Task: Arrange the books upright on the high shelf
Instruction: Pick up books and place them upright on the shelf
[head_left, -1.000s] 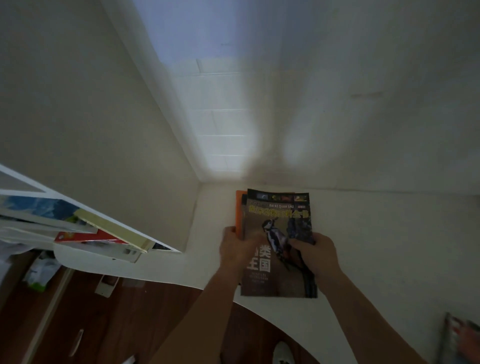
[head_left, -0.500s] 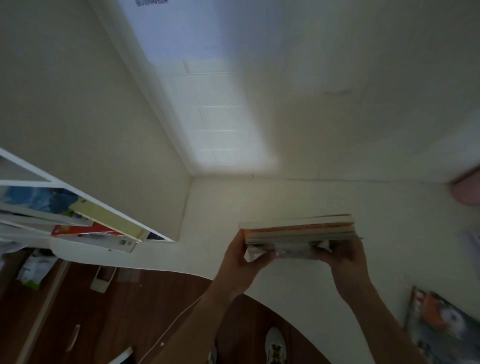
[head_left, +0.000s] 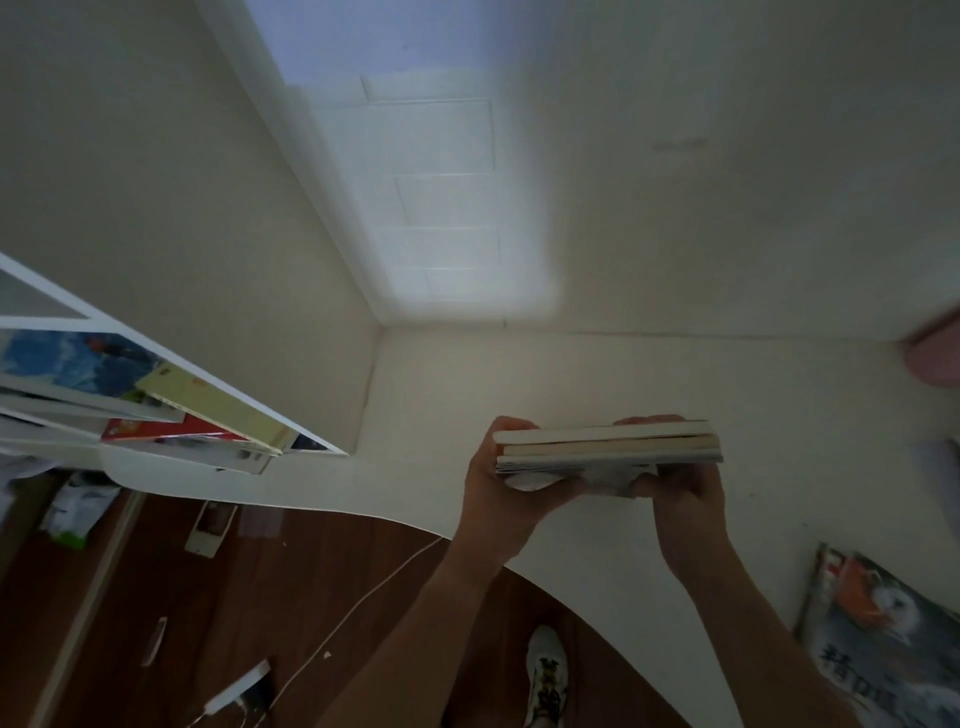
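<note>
Head view: books (head_left: 608, 451) gripped at both ends, left hand (head_left: 498, 493) and right hand (head_left: 683, 499) squaring edges, likely for standing upright on shelf (head_left: 519, 384).

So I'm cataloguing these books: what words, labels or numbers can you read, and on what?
Magazine lying at the lower right: large pale Chinese characters on its cover, cut off and too blurred to read.
Stack of books gripped by the left hand and right hand: edge-on, no text shows.
Leaning books at left: print too blurred to read.
</note>
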